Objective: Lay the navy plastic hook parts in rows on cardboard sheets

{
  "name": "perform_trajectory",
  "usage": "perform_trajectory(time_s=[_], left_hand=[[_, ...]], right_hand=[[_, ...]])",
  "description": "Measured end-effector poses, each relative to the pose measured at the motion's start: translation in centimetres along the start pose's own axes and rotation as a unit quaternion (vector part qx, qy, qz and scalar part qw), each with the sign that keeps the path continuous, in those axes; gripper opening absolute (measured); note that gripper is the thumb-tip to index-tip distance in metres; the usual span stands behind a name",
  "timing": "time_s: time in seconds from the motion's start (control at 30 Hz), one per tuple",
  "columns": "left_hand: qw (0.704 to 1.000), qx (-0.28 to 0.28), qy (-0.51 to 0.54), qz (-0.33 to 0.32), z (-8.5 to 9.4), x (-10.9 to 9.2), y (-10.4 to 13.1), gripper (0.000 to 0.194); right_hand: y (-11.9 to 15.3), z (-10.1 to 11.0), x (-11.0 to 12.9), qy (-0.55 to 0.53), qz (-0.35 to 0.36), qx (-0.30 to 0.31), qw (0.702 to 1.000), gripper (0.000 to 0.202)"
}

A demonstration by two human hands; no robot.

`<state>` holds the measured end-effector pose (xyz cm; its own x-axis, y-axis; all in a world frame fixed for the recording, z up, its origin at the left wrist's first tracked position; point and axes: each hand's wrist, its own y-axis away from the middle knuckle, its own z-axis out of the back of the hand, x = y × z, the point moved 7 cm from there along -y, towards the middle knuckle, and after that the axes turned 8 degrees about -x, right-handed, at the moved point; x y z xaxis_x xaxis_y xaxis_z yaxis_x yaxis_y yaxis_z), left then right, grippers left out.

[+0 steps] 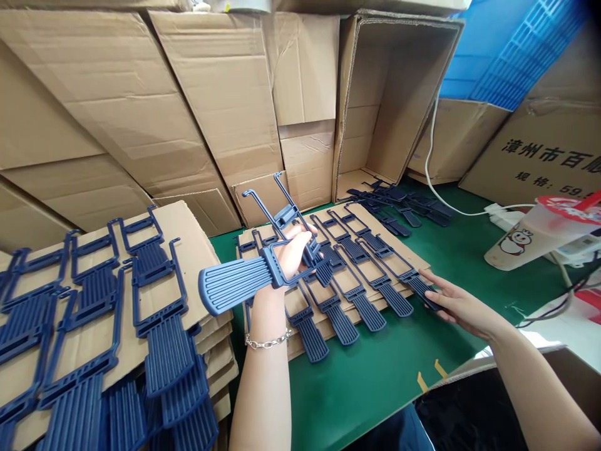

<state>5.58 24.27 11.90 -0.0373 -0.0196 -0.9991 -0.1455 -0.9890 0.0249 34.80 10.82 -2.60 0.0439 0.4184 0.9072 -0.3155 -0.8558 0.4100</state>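
Observation:
My left hand (292,254), a chain bracelet at its wrist, is closed around a few dark blue plastic frames with ribbed paddles. One held paddle (237,283) points left, and thin hooked arms rise above the hand. Lower right, my right hand (462,305) has its thumb and fingers at the ribbed paddle end of the rightmost plastic piece (419,285), which lies on a cardboard sheet (408,250). Several matching pieces (369,310) lie in rows on that sheet, their paddles overhanging its near edge. Part of the rows is hidden behind my left hand.
At left stands a stack of cardboard sheets (206,275) layered with similar pieces. Loose pieces (399,203) lie before an open cardboard box (399,94). A plastic cup (521,241), white cable (429,144) and power strip (504,216) are on the right of the green table (375,382).

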Motion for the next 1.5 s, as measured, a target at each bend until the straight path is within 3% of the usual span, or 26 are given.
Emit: perform_trajectory(time_s=[0.2,0.37,0.5,0.57,0.6,0.67,0.73,0.77,0.83,0.9,0.97,1.03,1.1,1.17,1.27,1.37,1.43,1.5], left_hand=[[0.999,0.012,-0.004,0.029,0.1,0.3,-0.3,0.021],[0.999,0.016,-0.021,0.041,-0.6,0.3,-0.1,0.017],[0.997,0.032,-0.059,0.031,-1.6,0.1,0.4,0.018],[0.995,0.037,-0.092,0.023,-2.1,0.2,0.5,0.020],[0.993,0.038,-0.111,0.019,-2.3,0.3,0.5,0.021],[0.988,0.039,-0.152,0.006,-2.7,0.5,0.5,0.020],[0.980,0.034,-0.196,-0.020,-3.0,0.6,0.5,0.018],[0.975,0.031,-0.219,-0.037,-3.2,0.5,0.6,0.017],[0.961,0.022,-0.264,-0.073,-3.7,0.2,0.9,0.016],[0.947,0.012,-0.303,-0.105,-4.2,-0.2,1.5,0.016],[0.934,0.010,-0.332,-0.130,-4.9,-0.7,2.2,0.015],[0.925,0.022,-0.350,-0.145,-5.6,-0.9,2.8,0.013],[0.920,0.042,-0.359,-0.152,-6.0,-1.0,3.1,0.011],[0.918,0.071,-0.357,-0.157,-6.2,-1.1,3.2,0.013],[0.917,0.132,-0.337,-0.169,-6.6,-1.4,3.5,0.021],[0.917,0.201,-0.278,-0.204,-7.3,-2.3,4.7,0.032],[0.912,0.253,-0.223,-0.233,-7.9,-3.0,5.9,0.038],[0.910,0.286,-0.184,-0.237,-8.2,-3.3,6.7,0.040]], right_hand=[[-0.3,0.2,-0.1,-0.021,-0.014,-0.030,0.999,0.078],[0.1,-0.8,0.6,0.000,-0.004,-0.035,0.999,0.079],[0.1,-1.0,0.9,0.020,0.006,-0.084,0.996,0.087],[0.1,-0.5,0.9,0.101,0.005,-0.123,0.987,0.088],[0.3,0.1,1.3,0.172,0.017,-0.160,0.972,0.089],[1.4,1.1,3.3,0.316,0.090,-0.266,0.906,0.091],[3.6,0.2,6.6,0.369,0.228,-0.350,0.830,0.091],[5.0,-1.2,8.2,0.359,0.309,-0.361,0.803,0.089],[8.0,-5.3,10.8,0.310,0.467,-0.312,0.767,0.086],[10.7,-10.3,12.6,0.280,0.580,-0.221,0.732,0.091],[12.6,-14.1,13.6,0.227,0.645,-0.167,0.710,0.090],[13.3,-15.9,14.3,0.172,0.661,-0.169,0.711,0.069],[13.2,-16.3,14.7,0.131,0.656,-0.198,0.717,0.039],[13.0,-15.6,15.2,0.078,0.653,-0.223,0.720,0.021],[12.9,-13.4,15.8,-0.050,0.652,-0.229,0.721,0.014],[13.9,-11.7,16.4,-0.163,0.683,-0.181,0.689,0.013],[14.9,-11.4,16.9,-0.164,0.705,-0.139,0.676,0.010],[15.8,-11.5,17.6,-0.110,0.711,-0.114,0.685,0.009]])
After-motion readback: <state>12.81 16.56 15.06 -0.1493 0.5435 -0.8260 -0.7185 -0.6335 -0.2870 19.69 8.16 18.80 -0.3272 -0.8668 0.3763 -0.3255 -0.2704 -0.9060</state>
